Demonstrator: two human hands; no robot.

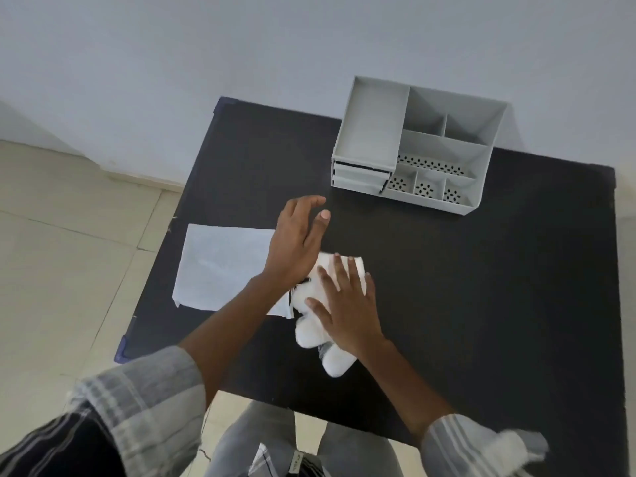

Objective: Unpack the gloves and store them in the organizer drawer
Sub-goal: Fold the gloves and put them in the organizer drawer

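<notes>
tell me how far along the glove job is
Done: the white gloves lie out on the black table, beside the flat packaging sheet. In hand: the right hand presses them flat; the left hand hovers open. Left: the organizer drawers look closed, nothing stored.

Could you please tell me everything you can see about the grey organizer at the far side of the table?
The grey plastic desk organizer stands upright near the far edge of the black table, apart from both hands. Its left side has a shallow open tray on top with two closed drawers stacked beneath. Its right side has open compartments stepping down toward the front, the lower ones with perforated floors. All visible compartments look empty. Only the table touches it.
</notes>
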